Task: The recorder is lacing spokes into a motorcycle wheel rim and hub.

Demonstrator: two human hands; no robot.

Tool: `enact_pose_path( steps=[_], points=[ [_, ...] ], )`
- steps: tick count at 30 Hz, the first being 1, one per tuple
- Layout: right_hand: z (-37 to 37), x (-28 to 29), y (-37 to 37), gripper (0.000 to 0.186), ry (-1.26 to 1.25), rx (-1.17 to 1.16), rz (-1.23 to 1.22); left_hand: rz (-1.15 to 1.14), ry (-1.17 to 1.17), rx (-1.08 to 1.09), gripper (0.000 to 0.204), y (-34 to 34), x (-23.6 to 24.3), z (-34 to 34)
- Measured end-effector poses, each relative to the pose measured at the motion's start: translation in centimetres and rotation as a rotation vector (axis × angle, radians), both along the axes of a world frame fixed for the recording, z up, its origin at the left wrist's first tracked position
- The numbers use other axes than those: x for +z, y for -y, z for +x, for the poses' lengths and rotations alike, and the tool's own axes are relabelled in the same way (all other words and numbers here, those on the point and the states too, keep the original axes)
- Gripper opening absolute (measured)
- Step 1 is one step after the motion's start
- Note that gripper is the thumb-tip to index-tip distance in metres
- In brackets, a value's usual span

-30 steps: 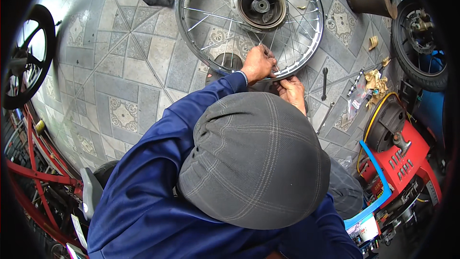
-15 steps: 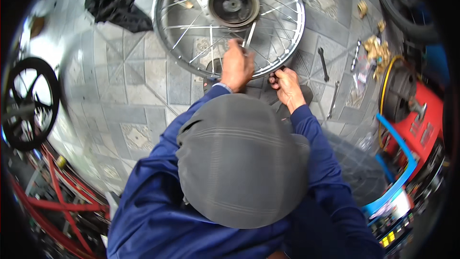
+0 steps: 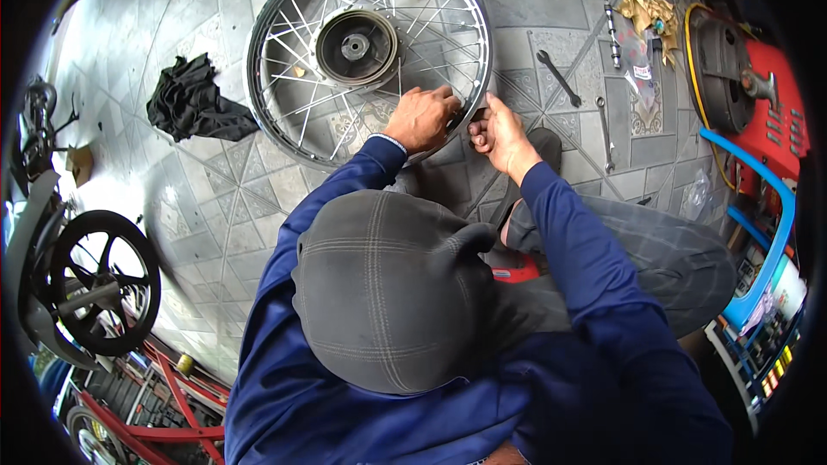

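A spoked wheel (image 3: pixel 253 69) with a shiny metal rim lies flat on the tiled floor, its round hub (image 3: pixel 354 45) facing up. My left hand (image 3: pixel 422 118) reaches over the rim's near right part with its fingers curled down. Its fingertips are hidden, so what they grip there does not show. Just outside the rim, my right hand (image 3: pixel 501 136) has its palm turned up and its fingers bent in a pinch. Anything in that pinch is too small to name. A dark grey cap (image 3: pixel 388 293) covers the view below the hands.
Right of the wheel lie an open-end wrench (image 3: pixel 558 77) and a combination wrench (image 3: pixel 606 133). Beyond are crumpled brown paper (image 3: pixel 650 13), a red machine (image 3: pixel 780 77) and a blue curved frame (image 3: pixel 780 181). On the left are a black cloth (image 3: pixel 194 102) and a black wheel (image 3: pixel 103 284).
The view has shifted. My left hand has gone from over the spokes, blurred and fingers apart, onto the rim's right side and closed. My right hand stays beside the rim.
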State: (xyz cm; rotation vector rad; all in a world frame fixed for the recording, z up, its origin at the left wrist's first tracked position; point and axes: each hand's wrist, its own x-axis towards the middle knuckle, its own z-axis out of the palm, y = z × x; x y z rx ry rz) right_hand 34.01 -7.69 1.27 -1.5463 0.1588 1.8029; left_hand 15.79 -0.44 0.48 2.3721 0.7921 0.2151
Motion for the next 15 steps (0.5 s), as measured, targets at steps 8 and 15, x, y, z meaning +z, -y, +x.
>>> enact_pose_path(
  steps=[8,15],
  points=[
    [-1.1,0.6,0.0,0.074,0.294,0.25,0.104,0.144,0.079,-0.155,0.009,-1.1,0.2,-0.5],
    [-0.9,0.5,-0.5,0.077,0.452,0.426,0.258,-0.066,0.069,0.039,0.01,-0.6,0.1,0.7]
  ],
)
